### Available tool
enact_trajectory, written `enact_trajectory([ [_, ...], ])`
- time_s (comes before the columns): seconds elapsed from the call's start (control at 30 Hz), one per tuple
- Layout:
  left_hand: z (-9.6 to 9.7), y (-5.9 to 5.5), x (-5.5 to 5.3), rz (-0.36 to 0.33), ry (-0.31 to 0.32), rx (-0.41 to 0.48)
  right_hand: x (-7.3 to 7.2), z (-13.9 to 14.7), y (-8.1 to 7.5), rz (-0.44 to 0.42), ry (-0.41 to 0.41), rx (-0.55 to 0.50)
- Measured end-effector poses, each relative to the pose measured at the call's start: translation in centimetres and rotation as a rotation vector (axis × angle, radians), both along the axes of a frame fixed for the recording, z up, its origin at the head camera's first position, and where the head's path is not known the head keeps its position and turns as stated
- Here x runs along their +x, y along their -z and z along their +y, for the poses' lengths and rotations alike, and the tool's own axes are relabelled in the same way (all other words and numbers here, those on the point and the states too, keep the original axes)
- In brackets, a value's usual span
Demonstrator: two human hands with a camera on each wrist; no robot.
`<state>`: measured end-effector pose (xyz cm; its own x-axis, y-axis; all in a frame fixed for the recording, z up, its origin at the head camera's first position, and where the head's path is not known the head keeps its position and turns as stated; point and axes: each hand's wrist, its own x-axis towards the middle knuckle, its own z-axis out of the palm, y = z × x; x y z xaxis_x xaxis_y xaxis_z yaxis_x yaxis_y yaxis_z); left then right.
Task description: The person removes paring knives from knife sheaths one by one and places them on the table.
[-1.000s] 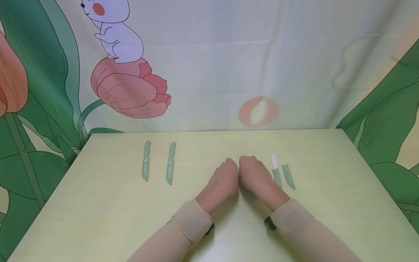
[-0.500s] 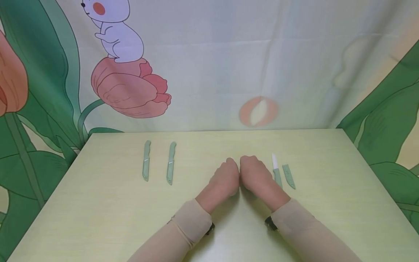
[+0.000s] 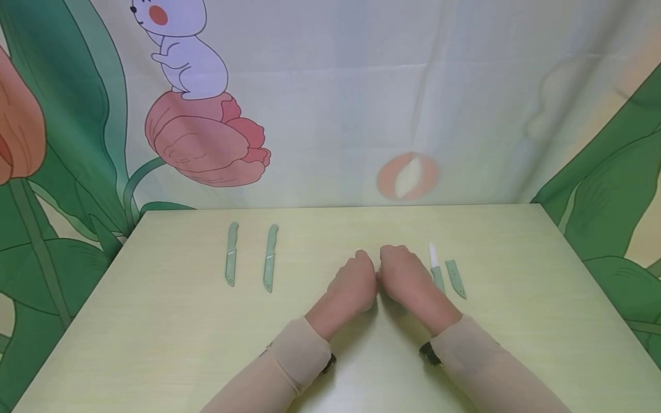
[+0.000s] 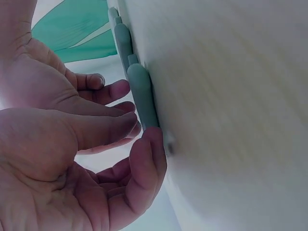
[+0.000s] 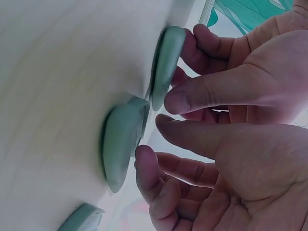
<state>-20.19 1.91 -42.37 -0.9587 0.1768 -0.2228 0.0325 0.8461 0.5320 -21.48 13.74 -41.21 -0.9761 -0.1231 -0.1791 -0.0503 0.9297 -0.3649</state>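
In the head view my left hand (image 3: 354, 284) and right hand (image 3: 405, 274) rest side by side over the middle of the table, knuckles upward. Both wrist views show their fingers loosely curled with nothing between finger and thumb. A smooth pale green piece with rounded ends (image 4: 140, 89) lies by the left fingertips, hidden from above. Another green piece (image 5: 120, 144) lies near the right fingertips. Just right of the right hand, an unsheathed paring knife (image 3: 438, 278) with a white blade lies partly behind the forearm, a green sheath (image 3: 455, 279) beside it.
Two sheathed green knives (image 3: 230, 254) lie apart on the left half of the pale wooden table (image 3: 170, 338). At its far edge hangs a curtain (image 3: 320, 126) printed with flowers and an animal. Dark straps (image 3: 430, 354) show at both sleeve cuffs.
Both hands stay almost in place; the left shifts slightly left and the right slightly right, so the gap between their knuckles widens a little. The knives and sheath have not moved.
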Motion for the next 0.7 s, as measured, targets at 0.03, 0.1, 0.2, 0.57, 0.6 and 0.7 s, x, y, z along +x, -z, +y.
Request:
enact_trajectory([
  [0.03,-0.1,-0.1,0.1,0.004,0.003,-0.004,0.0,0.0,0.0,-0.003,-0.002,-0.003],
  [0.1,-0.1,-0.9,0.4,-0.002,0.003,-0.022,0.1,0.1,-0.1,-0.004,-0.007,-0.002],
  [0.2,-0.4,-1.2,0.6,0.031,0.016,-0.052,0.1,0.2,-0.1,-0.004,-0.007,0.004],
  [0.57,-1.7,-2.3,0.6,0.122,0.032,-0.086,0.5,0.8,-0.5,0.050,-0.018,-0.016],
  [0.6,-1.8,-2.3,0.5,0.130,0.030,-0.097,0.5,0.9,-0.5,0.052,-0.021,-0.015],
  [0.7,-2.1,-2.6,0.5,0.153,0.022,-0.136,0.7,0.9,-0.6,0.057,-0.024,-0.018],
])
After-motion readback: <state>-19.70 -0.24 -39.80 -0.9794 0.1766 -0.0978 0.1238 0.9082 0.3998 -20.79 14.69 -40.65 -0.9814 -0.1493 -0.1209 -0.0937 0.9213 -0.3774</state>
